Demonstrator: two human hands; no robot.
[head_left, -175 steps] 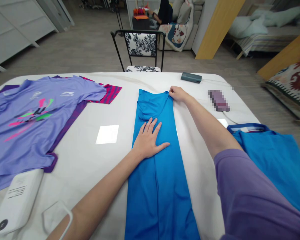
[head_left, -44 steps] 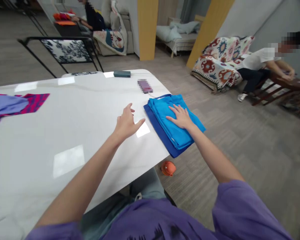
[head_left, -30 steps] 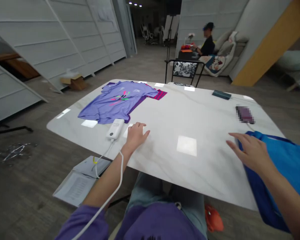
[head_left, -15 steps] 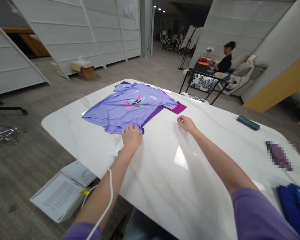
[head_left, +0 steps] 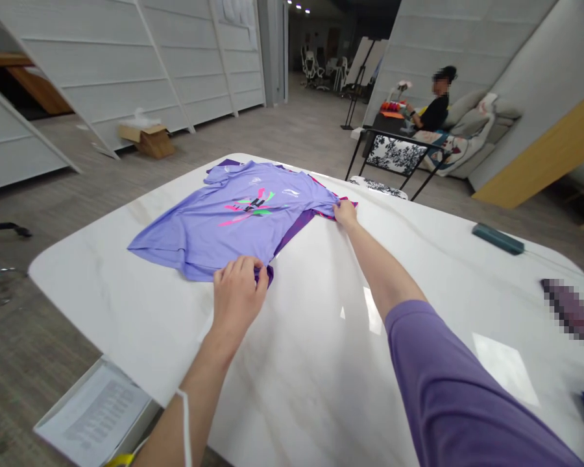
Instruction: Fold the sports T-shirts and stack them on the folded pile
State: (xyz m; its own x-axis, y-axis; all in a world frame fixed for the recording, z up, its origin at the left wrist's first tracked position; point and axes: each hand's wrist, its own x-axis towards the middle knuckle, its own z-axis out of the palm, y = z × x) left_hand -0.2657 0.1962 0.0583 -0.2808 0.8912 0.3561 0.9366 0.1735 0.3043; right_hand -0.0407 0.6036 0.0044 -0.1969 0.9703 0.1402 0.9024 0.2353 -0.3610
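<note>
We close our left hand (head_left: 238, 295) in a pinching grip on the lilac jersey's (head_left: 233, 217) near hem. Our right hand (head_left: 344, 213), arm outstretched, pinches its far sleeve on the tabletop (head_left: 321, 363).

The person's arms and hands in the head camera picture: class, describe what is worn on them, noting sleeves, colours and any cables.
Both hands are bare, with no gloves or rings visible. The right arm wears a purple sleeve reaching about to the elbow, the forearm bare down to the right hand. The left forearm is bare up to the left hand; a thin white cable loops across it near the picture's bottom edge.
</note>
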